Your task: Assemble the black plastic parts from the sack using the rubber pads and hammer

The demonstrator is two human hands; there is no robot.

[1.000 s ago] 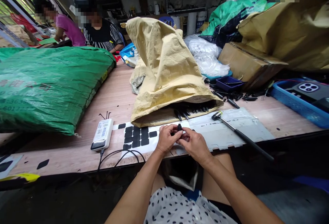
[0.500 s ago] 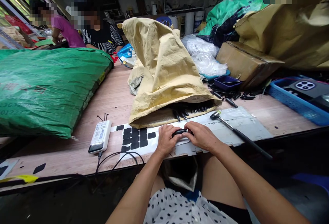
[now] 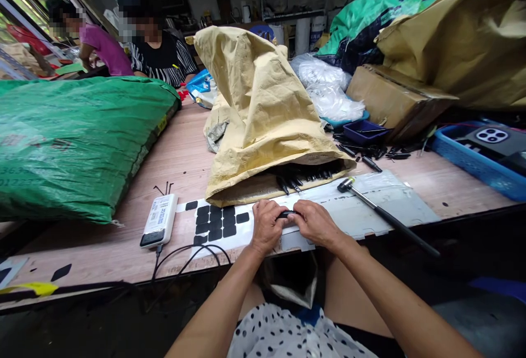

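My left hand [image 3: 266, 226] and my right hand [image 3: 315, 222] are close together over the front edge of the table. Both are closed on a slim black pen-shaped piece [image 3: 286, 214], lying crosswise between them; the fingers cover its ends. Just beyond them lies a tan woven sack [image 3: 263, 122], its mouth facing me, with several similar black pieces [image 3: 293, 178] inside. A small hammer [image 3: 388, 218] with a black handle rests on a pale board [image 3: 345, 204] to the right. Left of my hands is a white sheet with black rounded-square stickers [image 3: 216, 222].
A white power bank [image 3: 159, 221] with a black cable stands left. A big green sack [image 3: 82, 149] covers the far left. On the right are a purple tray [image 3: 364, 133], a cardboard box [image 3: 394, 97] and a blue basket [image 3: 476, 160]. Other people sit beyond the table.
My right hand has moved slightly left and down, nearer my left hand, and less of the black piece shows. The view has shifted a little; other things stay in place.
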